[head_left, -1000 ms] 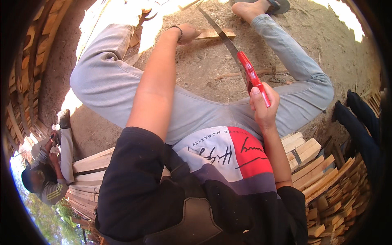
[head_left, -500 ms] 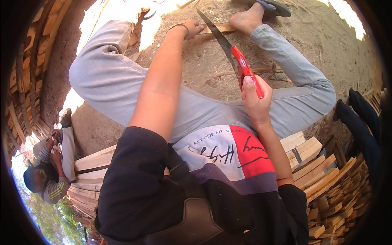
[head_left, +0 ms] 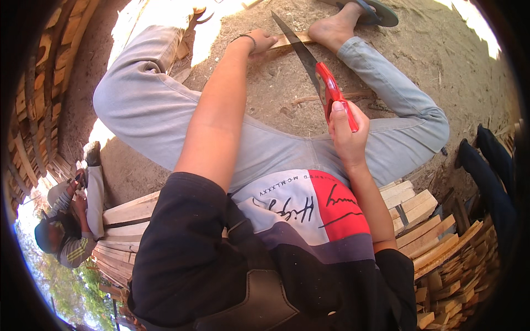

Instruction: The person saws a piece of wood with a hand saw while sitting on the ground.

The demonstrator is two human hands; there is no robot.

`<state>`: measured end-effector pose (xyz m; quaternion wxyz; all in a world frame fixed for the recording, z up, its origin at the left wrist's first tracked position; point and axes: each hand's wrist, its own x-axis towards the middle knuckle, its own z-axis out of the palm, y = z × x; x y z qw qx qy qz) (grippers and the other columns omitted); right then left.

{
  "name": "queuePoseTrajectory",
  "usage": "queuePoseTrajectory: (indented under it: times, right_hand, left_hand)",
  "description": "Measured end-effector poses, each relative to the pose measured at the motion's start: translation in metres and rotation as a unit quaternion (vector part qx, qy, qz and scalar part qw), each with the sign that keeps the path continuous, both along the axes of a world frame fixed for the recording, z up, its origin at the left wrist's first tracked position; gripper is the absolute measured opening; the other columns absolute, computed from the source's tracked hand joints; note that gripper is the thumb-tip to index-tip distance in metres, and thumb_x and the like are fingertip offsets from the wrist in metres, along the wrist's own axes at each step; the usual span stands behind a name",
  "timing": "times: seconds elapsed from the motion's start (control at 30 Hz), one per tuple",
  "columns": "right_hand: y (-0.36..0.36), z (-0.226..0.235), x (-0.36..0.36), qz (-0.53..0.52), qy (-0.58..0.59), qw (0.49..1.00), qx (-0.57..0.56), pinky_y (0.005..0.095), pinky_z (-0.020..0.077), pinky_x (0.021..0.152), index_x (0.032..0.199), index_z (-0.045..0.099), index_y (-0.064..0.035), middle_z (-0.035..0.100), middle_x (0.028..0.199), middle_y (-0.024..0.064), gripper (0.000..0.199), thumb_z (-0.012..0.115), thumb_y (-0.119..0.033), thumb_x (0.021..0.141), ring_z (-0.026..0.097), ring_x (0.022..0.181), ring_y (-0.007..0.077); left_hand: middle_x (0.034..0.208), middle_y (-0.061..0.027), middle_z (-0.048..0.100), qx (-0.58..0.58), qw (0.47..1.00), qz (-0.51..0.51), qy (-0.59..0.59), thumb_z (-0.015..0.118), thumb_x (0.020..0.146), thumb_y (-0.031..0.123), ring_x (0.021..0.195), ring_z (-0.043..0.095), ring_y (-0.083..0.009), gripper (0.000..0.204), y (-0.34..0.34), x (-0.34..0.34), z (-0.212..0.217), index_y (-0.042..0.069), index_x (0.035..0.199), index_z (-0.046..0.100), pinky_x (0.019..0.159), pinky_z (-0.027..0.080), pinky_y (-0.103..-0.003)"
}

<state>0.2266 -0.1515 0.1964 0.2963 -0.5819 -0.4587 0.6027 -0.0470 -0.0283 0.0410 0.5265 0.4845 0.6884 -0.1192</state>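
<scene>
My right hand point(head_left: 349, 131) is wrapped around the red handle of a handsaw point(head_left: 331, 85). The saw's dark, tapering blade points away from me and slants up to the left. It crosses a short, flat wooden strip point(head_left: 282, 41) near the ground. At the strip's left end, my left hand point(head_left: 261, 42) holds it down, fingers together, with a dark band on the wrist. The strip's right end meets my bare foot point(head_left: 331, 30). From this view I cannot tell how deep the blade sits in the wood.
A stick point(head_left: 337, 98) lies on the dirt ground between my legs. Stacked timber point(head_left: 425, 212) fills the lower right, and long boards point(head_left: 130, 215) lie at the left. Another person point(head_left: 72, 220) sits at the far left. A sandal point(head_left: 381, 12) is by my foot.
The saw and my right hand have shifted slightly to the right. My left hand stays on the wooden strip, and the blade still crosses it.
</scene>
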Motion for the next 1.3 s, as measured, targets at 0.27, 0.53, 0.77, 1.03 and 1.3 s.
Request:
queuePoseTrajectory:
  times: [0.27,0.53,0.77,1.03,1.3]
  right_hand:
    - [-0.026,0.026,0.036,0.034,-0.036,0.999,-0.011,0.0248,0.0293,0.049,0.073,0.054,-0.0041,0.043,0.061,-0.0058,0.029,0.061,-0.021,0.096,0.038,0.058,0.003]
    - [-0.013,-0.004,0.02,0.014,-0.015,1.0,0.019,0.0258,0.0283,0.049,0.073,0.054,-0.0042,0.043,0.06,-0.0056,0.032,0.059,-0.025,0.098,0.036,0.056,0.0035]
    - [-0.034,0.017,0.051,0.009,0.026,1.0,-0.008,0.0241,0.0284,0.047,0.075,0.055,-0.004,0.044,0.058,-0.0046,0.033,0.058,-0.027,0.098,0.038,0.053,0.003]
    - [-0.013,0.007,0.032,0.025,0.006,1.0,-0.007,0.0236,0.0292,0.045,0.072,0.054,-0.0056,0.045,0.057,-0.0053,0.034,0.058,-0.027,0.098,0.039,0.05,0.0032]
    - [-0.018,-0.012,0.007,0.073,-0.058,0.988,0.125,0.0241,0.0294,0.046,0.07,0.053,-0.0052,0.046,0.057,-0.0046,0.037,0.057,-0.029,0.098,0.04,0.051,0.0037]
  left_hand:
    - [0.09,-0.0133,0.069,0.013,0.999,-0.011,0.03,0.041,0.097,0.055,0.079,0.067,-0.0245,0.054,-0.001,0.0,-0.004,0.007,0.105,0.065,0.07,0.054,-0.041]
    - [0.082,-0.0137,0.071,0.09,0.991,-0.014,0.096,0.044,0.094,0.052,0.071,0.067,-0.0221,0.052,0.002,0.015,0.001,0.006,0.095,0.068,0.066,0.053,-0.038]
    - [0.083,-0.0148,0.071,0.089,0.987,-0.021,0.13,0.043,0.094,0.051,0.072,0.068,-0.0227,0.052,-0.001,0.008,-0.01,0.006,0.094,0.069,0.071,0.054,-0.04]
    - [0.084,-0.0162,0.071,0.07,0.992,-0.017,0.107,0.045,0.094,0.052,0.079,0.07,-0.0232,0.053,0.0,0.015,-0.009,0.005,0.095,0.071,0.077,0.055,-0.042]
    - [0.091,-0.0166,0.072,0.039,0.995,0.029,0.09,0.042,0.096,0.05,0.081,0.068,-0.0245,0.056,0.0,0.022,0.001,0.001,0.095,0.07,0.075,0.053,-0.041]
